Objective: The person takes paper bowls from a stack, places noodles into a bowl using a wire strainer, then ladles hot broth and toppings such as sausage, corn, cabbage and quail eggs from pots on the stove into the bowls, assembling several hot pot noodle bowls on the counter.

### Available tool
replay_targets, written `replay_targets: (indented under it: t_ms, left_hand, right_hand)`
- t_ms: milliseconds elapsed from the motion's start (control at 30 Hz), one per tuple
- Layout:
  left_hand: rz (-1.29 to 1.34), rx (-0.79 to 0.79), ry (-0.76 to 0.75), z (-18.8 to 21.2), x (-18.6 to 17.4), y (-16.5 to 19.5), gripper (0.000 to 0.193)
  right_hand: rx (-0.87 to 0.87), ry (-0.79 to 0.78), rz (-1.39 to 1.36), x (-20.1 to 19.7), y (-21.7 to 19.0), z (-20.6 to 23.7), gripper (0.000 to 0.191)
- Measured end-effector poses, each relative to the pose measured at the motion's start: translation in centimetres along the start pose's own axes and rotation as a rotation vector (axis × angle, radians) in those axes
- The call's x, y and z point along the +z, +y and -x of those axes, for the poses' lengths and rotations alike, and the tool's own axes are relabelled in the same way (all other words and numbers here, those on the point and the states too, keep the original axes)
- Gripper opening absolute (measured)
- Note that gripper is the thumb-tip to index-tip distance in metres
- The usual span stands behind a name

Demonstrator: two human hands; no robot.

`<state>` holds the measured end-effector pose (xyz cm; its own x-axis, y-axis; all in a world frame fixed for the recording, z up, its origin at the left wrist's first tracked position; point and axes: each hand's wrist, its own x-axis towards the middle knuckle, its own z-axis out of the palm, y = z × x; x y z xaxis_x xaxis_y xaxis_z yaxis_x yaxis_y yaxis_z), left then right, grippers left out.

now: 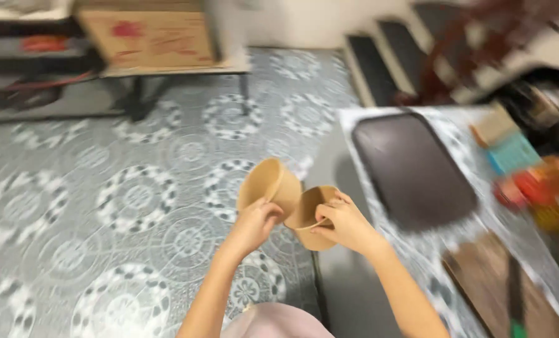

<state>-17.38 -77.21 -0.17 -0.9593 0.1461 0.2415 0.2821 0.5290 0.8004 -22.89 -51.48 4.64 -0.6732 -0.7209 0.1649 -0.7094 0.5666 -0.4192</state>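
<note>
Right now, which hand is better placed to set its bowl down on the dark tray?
Probably the right hand: its tan bowl is nearer the dark tray on the counter to the right. The left hand holds its tilted bowl out over the patterned floor.

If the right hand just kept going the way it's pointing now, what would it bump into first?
The right hand points left, gripping a tan bowl. That bowl would likely meet the second tan bowl, held by the left hand, first; they look almost touching, though blur hides the depth.

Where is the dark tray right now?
In the head view, the dark tray lies right of centre on the patterned table, just beyond the right hand holding a tan bowl.
</note>
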Motion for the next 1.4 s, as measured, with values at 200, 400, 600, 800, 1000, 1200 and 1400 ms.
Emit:
replay_targets:
  t_ms: [200, 400, 600, 800, 1000, 1200, 1400]
  left_hand:
    - [-0.139, -0.379, 0.304, 2.7, -13.7, -14.3, 0.034]
    - [-0.3, -0.751, 0.259, -1.7, -24.1, -31.4, 0.073]
    - [-0.505, -0.857, 0.419, -7.4, -37.1, -44.6, 0.05]
    - [-0.564, -0.723, 0.729, -8.6, -47.2, -49.8, 0.04]
    - [-0.517, -0.827, 0.498, -13.2, -62.8, -60.5, 0.073]
    - [-0.451, -0.684, 0.393, -17.6, -76.3, -71.4, 0.048]
    - [-0.155, -0.79, 0.498, -21.1, -86.7, -82.8, 0.015]
  right_hand:
    - [0.236, -0.205, -0.252, 9.6, -2.4, -20.8, 0.021]
    - [0.179, -0.29, -0.345, 24.2, 2.3, -43.7, 0.019]
    - [0.07, -0.312, -0.556, 30.4, 2.1, -66.6, 0.02]
    - [-0.153, -0.436, -0.487, 32.3, -6.7, -83.3, 0.037]
    - [-0.48, -0.331, -0.379, 39.5, -17.3, -100.0, 0.034]
    - [-0.653, -0.412, -0.136, 45.8, -26.6, -113.3, 0.016]
    - [-0.633, -0.298, -0.443, 49.5, -28.0, -128.1, 0.019]
